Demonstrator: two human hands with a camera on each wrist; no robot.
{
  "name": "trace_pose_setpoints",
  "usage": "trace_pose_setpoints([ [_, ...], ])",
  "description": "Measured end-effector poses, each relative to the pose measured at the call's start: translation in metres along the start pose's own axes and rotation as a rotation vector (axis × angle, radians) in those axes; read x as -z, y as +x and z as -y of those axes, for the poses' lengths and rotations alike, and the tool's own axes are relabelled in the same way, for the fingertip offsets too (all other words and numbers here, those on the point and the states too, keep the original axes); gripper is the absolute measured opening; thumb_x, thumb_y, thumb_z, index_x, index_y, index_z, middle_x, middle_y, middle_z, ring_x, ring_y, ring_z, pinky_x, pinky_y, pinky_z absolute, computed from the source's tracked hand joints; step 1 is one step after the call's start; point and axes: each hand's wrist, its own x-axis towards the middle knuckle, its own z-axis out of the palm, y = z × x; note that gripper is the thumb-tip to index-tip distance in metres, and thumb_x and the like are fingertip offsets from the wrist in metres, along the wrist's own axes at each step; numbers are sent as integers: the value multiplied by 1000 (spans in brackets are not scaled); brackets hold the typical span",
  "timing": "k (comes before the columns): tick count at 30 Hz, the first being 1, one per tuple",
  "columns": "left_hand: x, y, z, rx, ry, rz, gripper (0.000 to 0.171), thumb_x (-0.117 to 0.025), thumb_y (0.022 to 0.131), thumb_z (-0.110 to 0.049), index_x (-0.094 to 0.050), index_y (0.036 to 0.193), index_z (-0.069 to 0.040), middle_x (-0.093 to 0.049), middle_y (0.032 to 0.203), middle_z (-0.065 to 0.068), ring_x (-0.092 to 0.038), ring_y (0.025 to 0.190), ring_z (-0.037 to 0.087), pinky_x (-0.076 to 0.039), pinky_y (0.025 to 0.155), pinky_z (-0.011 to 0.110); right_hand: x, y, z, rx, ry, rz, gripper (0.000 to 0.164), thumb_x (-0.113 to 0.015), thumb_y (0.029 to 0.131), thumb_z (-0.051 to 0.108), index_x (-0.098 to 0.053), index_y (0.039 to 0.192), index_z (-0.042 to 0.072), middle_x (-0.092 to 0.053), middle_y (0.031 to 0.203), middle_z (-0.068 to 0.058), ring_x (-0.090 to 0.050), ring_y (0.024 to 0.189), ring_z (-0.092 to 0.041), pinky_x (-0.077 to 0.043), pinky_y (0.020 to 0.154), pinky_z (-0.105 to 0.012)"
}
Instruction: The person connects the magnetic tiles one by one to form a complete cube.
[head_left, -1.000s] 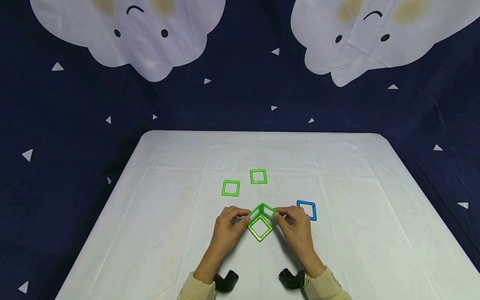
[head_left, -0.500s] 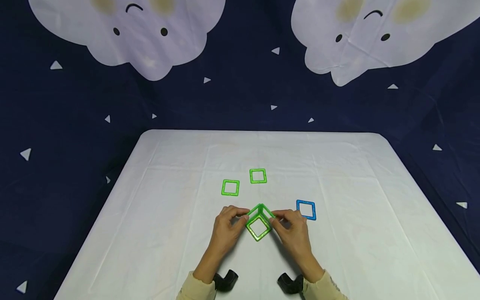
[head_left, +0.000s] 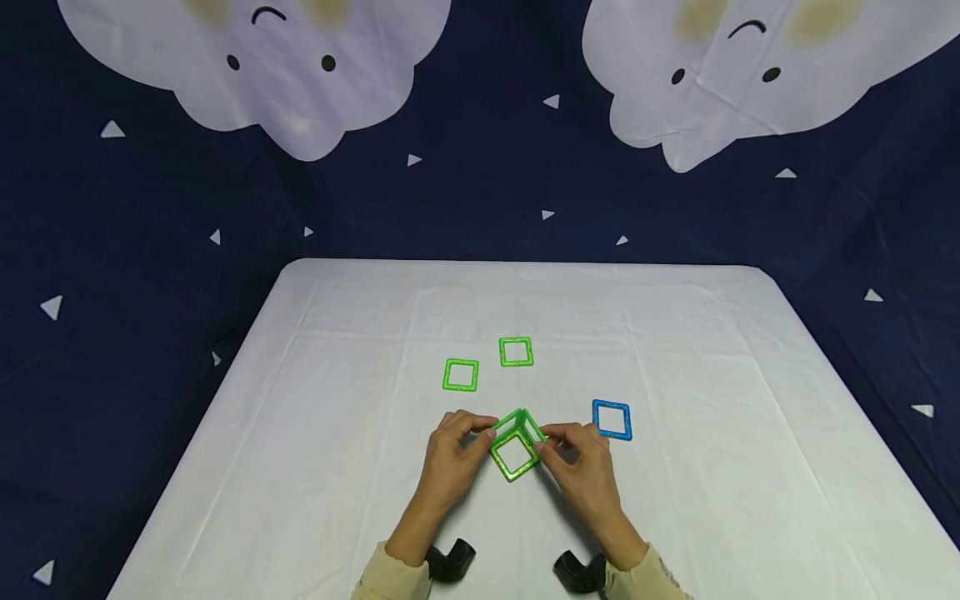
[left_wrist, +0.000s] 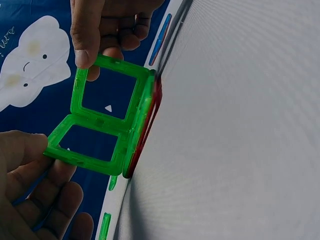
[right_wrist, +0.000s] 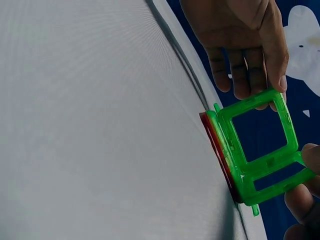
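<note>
In the head view, a joined piece of green square magnetic tiles [head_left: 513, 458] is at mid-table: two upright tiles meeting at a back corner above a flat base. The wrist views show a red tile [left_wrist: 149, 131] under the green base. My left hand [head_left: 450, 454] pinches the left upright tile [left_wrist: 107, 92] near its outer edge between thumb and fingers. The right upright tile's outer edge is pinched by my right hand [head_left: 585, 467]. Beside the right hand's knuckles lies a blue square tile [head_left: 628, 421], flat on the table.
Two loose green square tiles [head_left: 461, 388] [head_left: 517, 364] lie farther back on the white-covered table [head_left: 360, 350]. Black curved pieces [head_left: 452, 562] [head_left: 580, 573] sit by the wrists. A dark blue cloth with clouds [head_left: 300, 75] hangs behind.
My right hand has moved left, swinging the right upright tile inward. The joined piece has shifted and turned slightly. My left hand keeps its grip; the loose tiles stay put.
</note>
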Motion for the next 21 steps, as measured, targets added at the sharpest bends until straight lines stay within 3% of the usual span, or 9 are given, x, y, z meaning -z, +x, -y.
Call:
trace_pose_setpoints([
  [11, 1, 0, -1, 29, -11, 3, 10, -69, 84, -11, -73, 93, -13, -68, 85, -3, -58, 85, 11, -45, 77, 26, -1, -2, -3, 41, -32, -5, 23, -81, 69, 7, -72, 88, 15, -61, 71, 12, -48, 70, -11, -27, 73, -24],
  [21, 2, 0, -1, -5, 1, -10, 10, -69, 84, -10, -73, 93, -13, -68, 84, -4, -58, 86, 11, -45, 76, 25, -2, -1, -4, 84, -40, -21, 23, -81, 68, 5, -73, 86, 16, -60, 70, 12, -45, 69, -8, -25, 72, -21],
])
